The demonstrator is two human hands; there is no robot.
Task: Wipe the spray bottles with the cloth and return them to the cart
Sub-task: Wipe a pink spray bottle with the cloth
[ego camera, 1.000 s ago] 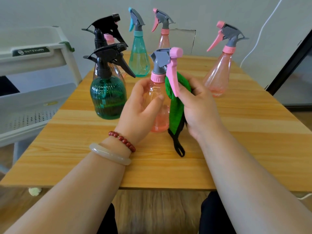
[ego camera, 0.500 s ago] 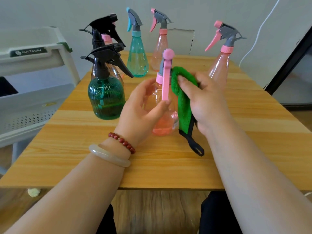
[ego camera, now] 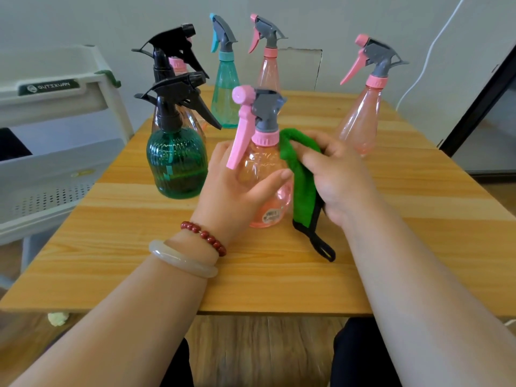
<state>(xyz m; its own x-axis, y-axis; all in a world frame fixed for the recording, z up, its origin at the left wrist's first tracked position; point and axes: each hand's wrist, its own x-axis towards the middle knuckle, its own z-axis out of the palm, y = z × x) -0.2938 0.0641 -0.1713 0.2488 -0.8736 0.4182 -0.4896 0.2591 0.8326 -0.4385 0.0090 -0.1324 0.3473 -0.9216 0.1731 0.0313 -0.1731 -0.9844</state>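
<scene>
Bottle (ego camera: 261,166) is gripped in your left hand (ego camera: 231,191) to steady it; your right hand (ego camera: 337,177) clutches the cloth (ego camera: 303,191) against its side.

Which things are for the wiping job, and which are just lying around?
For the job: held pink bottle, left hand, green cloth, right hand, green bottle, teal bottle, back pink bottle, far-right pink bottle, rear black-trigger bottle, white cart.
Just lying about: wall cable, floor scrap.

Plain room, home-like: wood-grain table (ego camera: 405,247); white plastic cart (ego camera: 64,163) left of table; bare pale wall (ego camera: 83,20) behind; dark-framed door (ego camera: 480,96) right; wood floor (ego camera: 259,350) beneath.
</scene>
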